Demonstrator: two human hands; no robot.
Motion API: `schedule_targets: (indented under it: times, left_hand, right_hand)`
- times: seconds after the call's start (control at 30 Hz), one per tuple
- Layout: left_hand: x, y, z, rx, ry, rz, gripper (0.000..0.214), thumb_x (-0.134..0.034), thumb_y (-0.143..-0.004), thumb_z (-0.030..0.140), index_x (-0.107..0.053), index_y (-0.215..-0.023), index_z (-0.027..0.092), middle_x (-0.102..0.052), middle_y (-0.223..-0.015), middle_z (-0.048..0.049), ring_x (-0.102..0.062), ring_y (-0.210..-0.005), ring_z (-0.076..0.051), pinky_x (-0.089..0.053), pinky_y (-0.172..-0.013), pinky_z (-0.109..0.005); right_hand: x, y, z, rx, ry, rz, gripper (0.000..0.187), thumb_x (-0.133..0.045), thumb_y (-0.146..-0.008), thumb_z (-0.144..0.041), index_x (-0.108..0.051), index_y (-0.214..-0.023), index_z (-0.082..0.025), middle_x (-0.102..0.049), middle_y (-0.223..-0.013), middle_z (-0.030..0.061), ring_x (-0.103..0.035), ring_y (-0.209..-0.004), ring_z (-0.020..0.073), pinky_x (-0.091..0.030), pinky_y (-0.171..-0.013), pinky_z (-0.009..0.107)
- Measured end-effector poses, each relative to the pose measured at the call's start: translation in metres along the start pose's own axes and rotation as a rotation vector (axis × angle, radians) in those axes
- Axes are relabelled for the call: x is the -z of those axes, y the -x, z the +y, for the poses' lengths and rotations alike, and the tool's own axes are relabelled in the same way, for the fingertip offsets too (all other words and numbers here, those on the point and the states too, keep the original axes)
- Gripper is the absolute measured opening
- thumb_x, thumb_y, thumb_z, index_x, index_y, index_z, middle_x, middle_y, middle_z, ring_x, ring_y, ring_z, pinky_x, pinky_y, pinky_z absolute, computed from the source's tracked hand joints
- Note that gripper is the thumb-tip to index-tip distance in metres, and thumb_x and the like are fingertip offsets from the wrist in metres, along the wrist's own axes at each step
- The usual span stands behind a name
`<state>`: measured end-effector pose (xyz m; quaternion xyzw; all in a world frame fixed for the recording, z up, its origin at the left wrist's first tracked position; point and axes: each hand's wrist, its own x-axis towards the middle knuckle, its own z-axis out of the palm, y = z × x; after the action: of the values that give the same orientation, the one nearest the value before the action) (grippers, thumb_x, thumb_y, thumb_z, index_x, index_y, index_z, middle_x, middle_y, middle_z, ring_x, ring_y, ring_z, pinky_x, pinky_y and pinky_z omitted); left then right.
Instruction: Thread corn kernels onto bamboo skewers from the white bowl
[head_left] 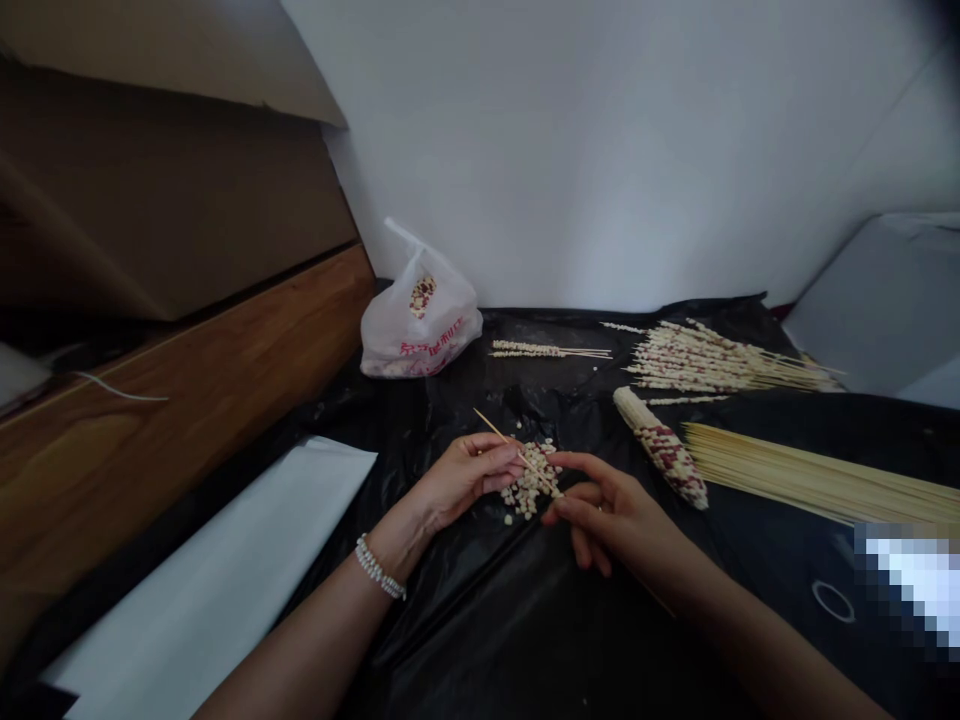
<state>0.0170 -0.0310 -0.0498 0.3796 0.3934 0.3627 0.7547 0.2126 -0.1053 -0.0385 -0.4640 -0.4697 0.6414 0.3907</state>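
Observation:
My left hand (472,475) pinches a thin wooden skewer (491,425) between thumb and fingertips, its bare tip pointing up and left. The skewer slants down toward my right hand (607,505), where a pale kernel shows by the thumb tip. My right thumb and fingers are bent around the skewer's lower part, the index finger stretched out; the exact grip is partly hidden. A thin stick end shows below my right wrist. Between and under the hands lies a pile of loose corn kernels (529,495). A partly stripped corn cob (664,450) with red and cream kernels lies to the right.
Black plastic sheeting (465,620) covers the surface. Behind are a white bag (424,335), several kernel-covered skewers (529,349) and a larger heap of them (697,360). Bare skewers (817,470) lie right, folded white sheet (232,570) left. A cardboard box (172,190) stands at left.

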Motion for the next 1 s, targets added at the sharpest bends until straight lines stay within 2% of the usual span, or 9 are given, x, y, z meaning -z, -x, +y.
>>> schedule_targets:
  times: [0.13,0.23,0.33,0.5,0.6,0.67,0.73,0.87,1.0]
  left_hand:
    - [0.002,-0.002,0.002,-0.065,0.048,0.060,0.022,-0.082,-0.068,0.026,-0.075,-0.083,0.012,-0.070,-0.073,-0.0029,-0.061,-0.062,-0.005,-0.049,-0.061,-0.014]
    - [0.006,-0.004,0.005,-0.107,0.076,0.113,0.019,-0.081,-0.069,0.025,-0.075,-0.083,0.013,-0.069,-0.072,-0.0018,-0.058,-0.060,-0.004,-0.046,-0.058,-0.012]
    - [0.003,-0.003,0.002,-0.109,0.006,0.089,0.022,-0.082,-0.067,0.027,-0.076,-0.082,0.012,-0.068,-0.071,-0.0023,-0.056,-0.058,-0.004,-0.044,-0.054,-0.013]
    - [-0.008,0.001,-0.012,-0.103,-0.144,-0.013,0.023,-0.082,-0.066,0.032,-0.076,-0.079,0.014,-0.070,-0.073,-0.0043,-0.058,-0.060,-0.008,-0.045,-0.058,-0.018]
    - [-0.008,0.001,-0.010,-0.112,-0.188,-0.034,0.025,-0.081,-0.067,0.034,-0.077,-0.082,0.015,-0.072,-0.077,-0.0058,-0.059,-0.061,-0.009,-0.046,-0.059,-0.020]
    - [-0.002,0.000,-0.003,-0.147,-0.208,0.004,0.028,-0.079,-0.068,0.037,-0.076,-0.085,0.014,-0.071,-0.077,-0.0056,-0.059,-0.061,-0.009,-0.046,-0.058,-0.020]
    - [0.006,-0.003,0.006,-0.229,-0.233,0.108,0.032,-0.077,-0.070,0.040,-0.075,-0.090,0.016,-0.069,-0.075,-0.0040,-0.057,-0.058,-0.008,-0.044,-0.054,-0.019]
    - [0.024,-0.008,0.015,-0.376,-0.474,0.289,0.019,-0.075,-0.071,0.032,-0.074,-0.079,0.015,-0.066,-0.067,-0.0023,-0.055,-0.055,-0.010,-0.042,-0.052,-0.020]
    - [0.033,-0.011,0.009,-0.463,-0.812,0.296,0.009,-0.070,-0.074,0.025,-0.075,-0.078,0.019,-0.066,-0.064,-0.0019,-0.055,-0.056,-0.013,-0.041,-0.055,-0.023]
  right_hand:
    - [0.005,0.000,-0.002,-0.026,0.151,0.001,0.048,-0.063,-0.082,-0.040,-0.048,-0.121,-0.018,-0.069,-0.078,0.0027,-0.054,-0.038,0.0084,-0.034,-0.031,0.018]
    - [0.008,0.000,-0.001,0.002,0.297,0.030,0.025,-0.056,-0.087,-0.042,-0.060,-0.091,-0.017,-0.062,-0.064,-0.0020,-0.044,-0.033,0.0051,-0.028,-0.032,0.018]
    - [0.007,0.000,0.003,0.071,0.412,0.103,0.029,-0.052,-0.089,-0.042,-0.062,-0.076,-0.018,-0.058,-0.057,-0.0029,-0.041,-0.035,0.0061,-0.027,-0.035,0.020]
    - [0.004,0.001,0.006,0.169,0.548,0.136,0.028,-0.050,-0.091,-0.038,-0.064,-0.074,-0.020,-0.059,-0.058,-0.0023,-0.044,-0.041,0.0094,-0.031,-0.041,0.023]
    - [0.005,0.000,0.005,0.254,0.610,0.147,0.025,-0.048,-0.092,-0.035,-0.064,-0.078,-0.020,-0.058,-0.058,-0.0017,-0.050,-0.051,0.0123,-0.037,-0.051,0.025]
    - [0.009,-0.001,0.003,0.287,0.629,0.169,0.024,-0.047,-0.093,-0.034,-0.063,-0.083,-0.020,-0.058,-0.059,-0.0015,-0.052,-0.055,0.0136,-0.038,-0.055,0.026]
    - [0.014,-0.001,0.001,0.279,0.622,0.216,0.026,-0.045,-0.094,-0.036,-0.062,-0.084,-0.020,-0.057,-0.061,-0.0015,-0.050,-0.053,0.0133,-0.037,-0.053,0.026]
    - [0.024,-0.002,-0.002,0.261,0.626,0.295,0.028,-0.044,-0.094,-0.041,-0.061,-0.087,-0.020,-0.062,-0.068,0.0004,-0.049,-0.049,0.0126,-0.036,-0.049,0.026]
    - [0.025,-0.001,-0.006,0.301,0.751,0.344,0.028,-0.046,-0.093,-0.039,-0.062,-0.081,-0.020,-0.061,-0.064,0.0004,-0.048,-0.050,0.0134,-0.033,-0.049,0.027]
